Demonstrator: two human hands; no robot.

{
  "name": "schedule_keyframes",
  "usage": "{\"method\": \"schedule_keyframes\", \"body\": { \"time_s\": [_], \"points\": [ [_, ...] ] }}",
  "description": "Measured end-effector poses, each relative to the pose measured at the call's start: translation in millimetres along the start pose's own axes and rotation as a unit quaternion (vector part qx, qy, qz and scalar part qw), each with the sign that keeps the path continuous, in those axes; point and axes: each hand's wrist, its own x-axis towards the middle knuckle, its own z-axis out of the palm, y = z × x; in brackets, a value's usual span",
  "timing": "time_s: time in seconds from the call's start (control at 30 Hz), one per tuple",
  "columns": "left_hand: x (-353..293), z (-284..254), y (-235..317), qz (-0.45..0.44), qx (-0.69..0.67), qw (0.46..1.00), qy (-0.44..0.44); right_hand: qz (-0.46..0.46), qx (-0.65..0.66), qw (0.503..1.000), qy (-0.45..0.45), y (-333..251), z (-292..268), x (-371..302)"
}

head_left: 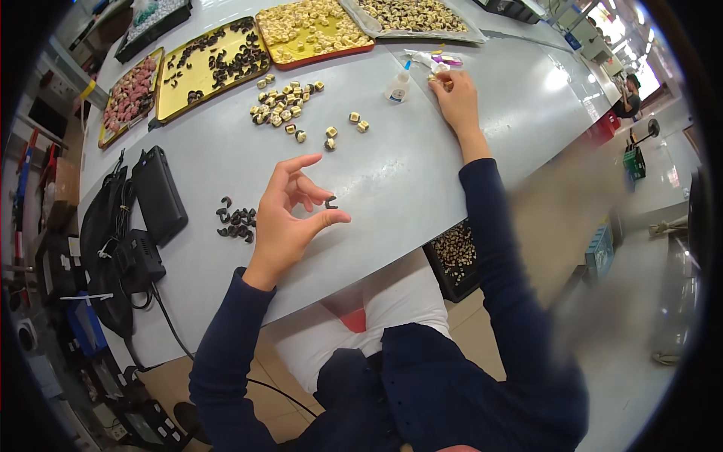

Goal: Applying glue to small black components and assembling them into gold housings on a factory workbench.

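1. Two bare hands are over the grey desk [392, 188]. The left hand [290, 215] hovers near the desk's near edge, thumb and fingers curled but apart, its grip released and holding nothing that I can see.
2. One small dark curved piece [331, 203] lies on the desk just off the left fingertips [343, 217], between the forefinger and the thumb tip, toward the desk's far side. It is too small to tell which way its long axis runs.
3. A little heap of like dark pieces [236, 222] sits just left of that hand's palm, close to the near edge.
4. The right hand [456, 102] is stretched well away toward the far right part of the desk, fingers bunched on something small and pale; what it pinches I cannot tell. A white squeeze bottle [398, 87] stands just left of it.
5. The left hand is by far the nearer to the lone dark piece.
6. Gold-and-cream cubes [282, 105] are scattered mid-desk, and trays [211, 64] of parts line the far edge. A black box [158, 194] with cables lies at the left edge.
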Motion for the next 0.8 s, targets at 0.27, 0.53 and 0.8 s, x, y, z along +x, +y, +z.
{"method": "schedule_keyframes", "body": {
  "time_s": [0.27,0.53,0.8],
  "points": [
    [-3.2,-6.8,2.6,-0.010,0.009,1.000,0.022,0.135,0.098,0.984,-0.059,-28.6,-10.2,9.9],
    [0.2,-10.9,3.9,0.020,0.044,0.996,0.070,0.139,0.574,0.802,-0.088,-97.1,-57.8,18.1],
    [1.5,-8.0,-7.7,0.085,0.113,0.979,0.149,0.061,0.655,0.658,-0.367,-172.9,-42.5,-41.1]
  ]
}}
